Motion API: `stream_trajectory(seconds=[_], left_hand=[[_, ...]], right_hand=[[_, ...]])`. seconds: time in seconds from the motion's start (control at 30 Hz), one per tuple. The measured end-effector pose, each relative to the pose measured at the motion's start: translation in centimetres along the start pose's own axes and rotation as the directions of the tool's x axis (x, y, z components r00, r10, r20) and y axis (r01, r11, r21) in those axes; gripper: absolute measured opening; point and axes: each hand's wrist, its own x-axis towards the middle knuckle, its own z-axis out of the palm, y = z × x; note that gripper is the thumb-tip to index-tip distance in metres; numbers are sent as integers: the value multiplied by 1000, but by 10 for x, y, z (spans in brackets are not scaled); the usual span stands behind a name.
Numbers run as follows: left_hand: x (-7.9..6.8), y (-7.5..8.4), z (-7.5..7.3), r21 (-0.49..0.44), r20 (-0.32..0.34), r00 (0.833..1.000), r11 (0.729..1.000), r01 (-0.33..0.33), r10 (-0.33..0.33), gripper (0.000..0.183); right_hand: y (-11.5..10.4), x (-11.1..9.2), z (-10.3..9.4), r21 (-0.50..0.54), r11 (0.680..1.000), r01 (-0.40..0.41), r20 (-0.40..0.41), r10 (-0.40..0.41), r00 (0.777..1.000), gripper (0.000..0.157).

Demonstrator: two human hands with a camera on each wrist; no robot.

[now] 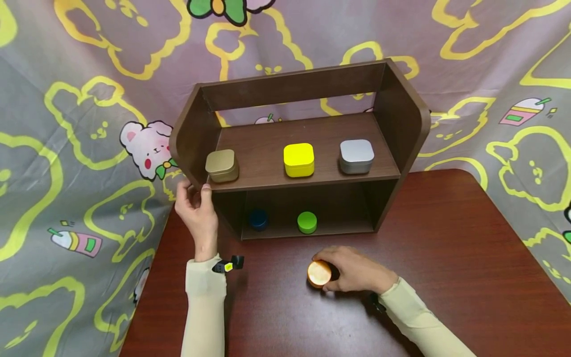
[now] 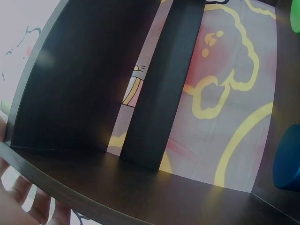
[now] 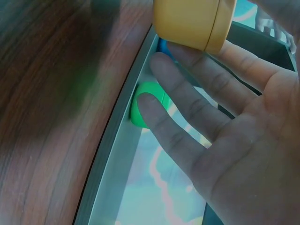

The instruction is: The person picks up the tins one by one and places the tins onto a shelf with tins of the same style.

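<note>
My left hand [image 1: 198,218] grips the left front edge of a dark brown two-tier shelf [image 1: 308,184], at the height of its middle board. Fingers [image 2: 40,206] show behind the panel in the left wrist view. Over the table in front of the shelf, my right hand [image 1: 357,270] pinches a small round orange tin [image 1: 319,273] between thumb and fingers. Its lid shines bright in the head view; the right wrist view shows the tin's side [image 3: 187,23]. Nearest to that hand in the lower tier are a green round tin [image 1: 307,222] and a dark blue one [image 1: 258,219].
On the upper board stand a gold square tin [image 1: 222,166], a yellow one [image 1: 299,160] and a silver one [image 1: 356,156]. The shelf stands on a reddish-brown wooden table [image 1: 468,258]. Patterned cloth [image 1: 89,173] hangs behind and at the sides.
</note>
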Motion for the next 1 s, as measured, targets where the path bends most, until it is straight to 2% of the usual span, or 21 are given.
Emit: stream_trajectory(seconds=[0.37, 0.7, 1.0], left_hand=[[-1, 2, 1, 4, 3, 1000, 1000, 14, -14, 20], [0, 0, -1, -1, 2, 1000, 1000, -12, 12, 12], [0, 1, 0, 4, 3, 1000, 1000, -4, 4, 12]], right_hand=[[3, -2, -4, -20, 999, -29, -23, 29, 999, 55], [7, -3, -7, -12, 997, -79, -30, 79, 996, 53], [12, -4, -10, -12, 997, -72, -60, 71, 996, 53]])
